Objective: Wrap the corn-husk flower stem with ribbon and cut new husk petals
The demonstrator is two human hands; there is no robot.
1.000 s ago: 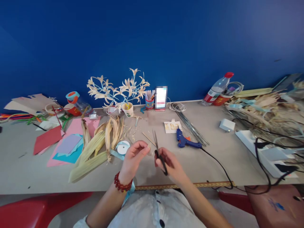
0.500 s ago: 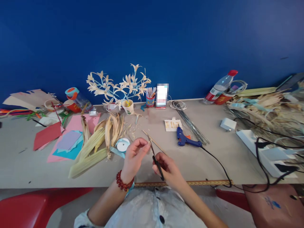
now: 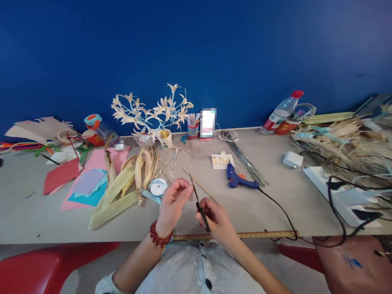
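My right hand (image 3: 214, 218) grips a pair of black-handled scissors (image 3: 197, 204), blades pointing up and away from me. My left hand (image 3: 172, 204), with a red bead bracelet on the wrist, pinches a small pale piece of husk (image 3: 189, 192) right at the scissor blades. Both hands hover over the near edge of the grey table (image 3: 263, 208). A thin wooden stick (image 3: 200, 185) lies on the table just behind the scissors. A roll of light blue ribbon (image 3: 158, 188) sits left of my left hand.
Dried corn husks (image 3: 128, 183) and coloured paper sheets (image 3: 88, 181) lie to the left. A blue glue gun (image 3: 239, 181) with a black cord, metal wires (image 3: 248, 165), a husk-flower bouquet in a cup (image 3: 153, 114), a water bottle (image 3: 280, 112) and a white power strip (image 3: 333, 190) stand around.
The scissors tilted left toward the piece in my left hand, and both hands moved slightly closer together. The view shifted a little.
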